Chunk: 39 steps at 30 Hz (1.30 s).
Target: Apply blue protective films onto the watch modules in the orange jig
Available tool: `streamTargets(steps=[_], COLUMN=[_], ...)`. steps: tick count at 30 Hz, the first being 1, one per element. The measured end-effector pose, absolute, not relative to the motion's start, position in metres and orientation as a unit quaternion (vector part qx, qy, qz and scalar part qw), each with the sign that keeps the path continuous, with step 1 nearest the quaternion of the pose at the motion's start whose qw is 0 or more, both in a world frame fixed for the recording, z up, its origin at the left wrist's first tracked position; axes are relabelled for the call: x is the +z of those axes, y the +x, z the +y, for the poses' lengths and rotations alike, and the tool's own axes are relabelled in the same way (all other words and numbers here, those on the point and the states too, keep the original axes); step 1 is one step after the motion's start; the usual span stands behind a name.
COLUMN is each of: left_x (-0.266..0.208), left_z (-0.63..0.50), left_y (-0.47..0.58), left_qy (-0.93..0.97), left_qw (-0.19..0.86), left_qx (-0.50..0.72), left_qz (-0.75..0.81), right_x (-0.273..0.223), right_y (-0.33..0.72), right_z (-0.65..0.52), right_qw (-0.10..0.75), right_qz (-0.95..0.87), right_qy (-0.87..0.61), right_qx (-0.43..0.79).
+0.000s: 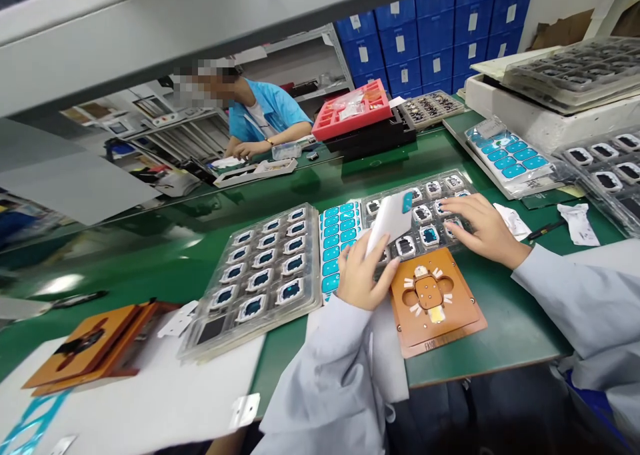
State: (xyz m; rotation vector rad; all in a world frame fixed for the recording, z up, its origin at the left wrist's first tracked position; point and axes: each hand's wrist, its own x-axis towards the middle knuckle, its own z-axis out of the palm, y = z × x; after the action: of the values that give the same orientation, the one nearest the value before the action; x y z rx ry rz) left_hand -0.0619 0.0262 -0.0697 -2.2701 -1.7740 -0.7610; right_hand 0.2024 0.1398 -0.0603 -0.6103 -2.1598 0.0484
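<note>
A flat white rectangular sheet (387,225), gripped by the left hand's (363,278) fingers, overhangs a clear plastic tray (436,220). The right hand's (483,231) fingers spread at that tray, their grip unclear. Nearer, a brown square board (465,315) lies on the green surface (510,328).

A smooth white sheet (389,220) with a blue oblong patch (407,202) at its far right corner is held at a slant over the left part of a clear plastic tray (433,207). The tray lies flat, its pockets holding rows of squarish white-rimmed parts (429,235), some partly hidden at the right.
</note>
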Motion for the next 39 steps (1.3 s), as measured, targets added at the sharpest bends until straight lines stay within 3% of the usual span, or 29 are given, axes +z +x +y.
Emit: streamTargets(steps=[6,15,22,31,39], left_x=[-0.055,-0.054,-0.055,-0.057,-0.054], left_z=[0.023,0.024,0.024,0.024,0.022], left_y=[-0.051,-0.052,-0.052,-0.052,-0.052], left_qy=[-0.834,-0.833,-0.824,-0.819,-0.787], left_qw=[0.120,0.126,0.135,0.138,0.191], left_qx=[-0.324,-0.329,-0.316,-0.315,-0.336], left_qz=[-0.430,-0.428,-0.451,-0.460,-0.481], right_x=[-0.050,-0.056,-0.048,-0.043,-0.046], right_y=[0.201,0.205,0.207,0.205,0.206], right_z=[0.126,0.124,0.123,0.118,0.114], right_qw=[0.475,0.497,0.456,0.465,0.496], right_qz=[-0.852,-0.826,-0.859,-0.871,-0.850], right_qy=[-0.194,-0.154,-0.115,-0.073,-0.132], right_qx=[0.098,0.218,0.202,0.139,0.122])
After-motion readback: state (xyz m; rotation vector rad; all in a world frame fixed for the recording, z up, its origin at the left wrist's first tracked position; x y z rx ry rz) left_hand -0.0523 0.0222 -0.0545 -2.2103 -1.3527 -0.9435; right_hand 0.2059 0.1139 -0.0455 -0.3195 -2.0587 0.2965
